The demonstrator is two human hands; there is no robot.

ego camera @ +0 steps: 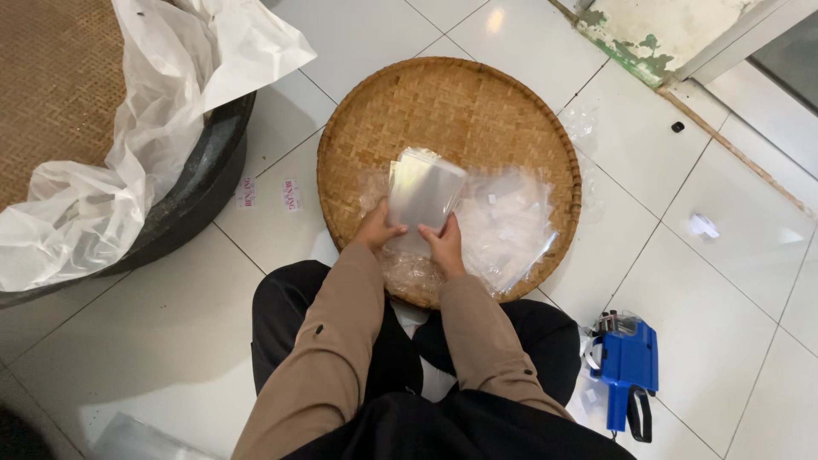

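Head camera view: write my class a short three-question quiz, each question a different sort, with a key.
1. True or false: both hands hold the stack of clear plastic bags.
2. Where does the blue label gun lie? A on the woven tray; B on the tiled floor; C in the black tub.
3. What lines the black tub?

Key: 1 true: left hand and right hand grip it. 2 B. 3 white plastic sheet.

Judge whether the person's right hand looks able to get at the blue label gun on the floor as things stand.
Probably yes. The blue label gun lies on bare tile beside the right knee, nothing over it, but the right hand holds the clear bags with the left hand.
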